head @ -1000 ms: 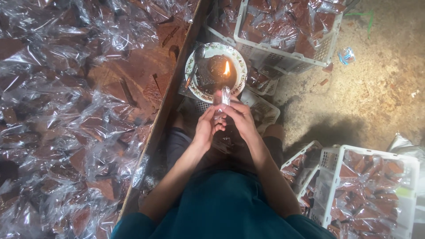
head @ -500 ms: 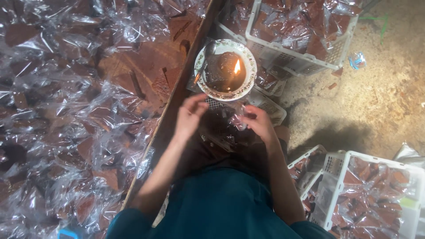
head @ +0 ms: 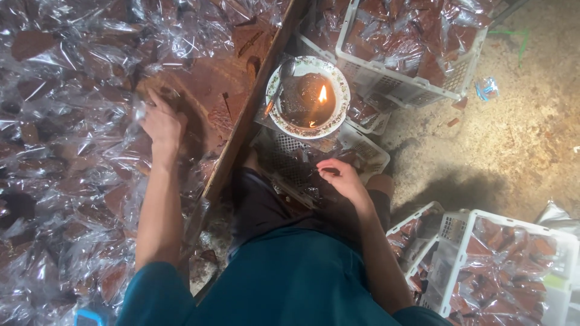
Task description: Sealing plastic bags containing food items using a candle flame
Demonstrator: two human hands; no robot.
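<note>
- Packets [head: 72, 90] of brown pieces in clear film make up the biggest mass, spread thickly over everything to the left of the bowl [head: 273, 115] and past the wooden board.
- Ground [head: 513, 139], sandy and pale, fills the area right of the bowl, with a small blue wrapper [head: 487, 88] lying on it.
- White crate [head: 386, 75] full of the same packets stands just beyond and to the right of the bowl; a second white crate [head: 513, 265] sits well apart from the bowl, low on the right, also filled.
- Wooden board [head: 251, 115] runs slantwise, its edge just beside the bowl's left rim, walling off the heap of packets.
- The person's lap, in a teal shirt and dark shorts, lies below the bowl.
- Grey crate [head: 290, 154], upturned, is directly under the bowl and carries it.
- The bowl itself has a pale patterned rim and dark contents, with a small flame [head: 322, 95] burning in it.
- Left hand [head: 160, 124] is stretched out left of the bowl, across the board, palm down on a flat brown sheet with the fingers loosely curled; whether it has taken hold of a packet cannot be told.
- Right hand [head: 341, 178] rests below the bowl over the grey crate, fingers bent inward and half closed; what it grips, if anything, cannot be made out.
</note>
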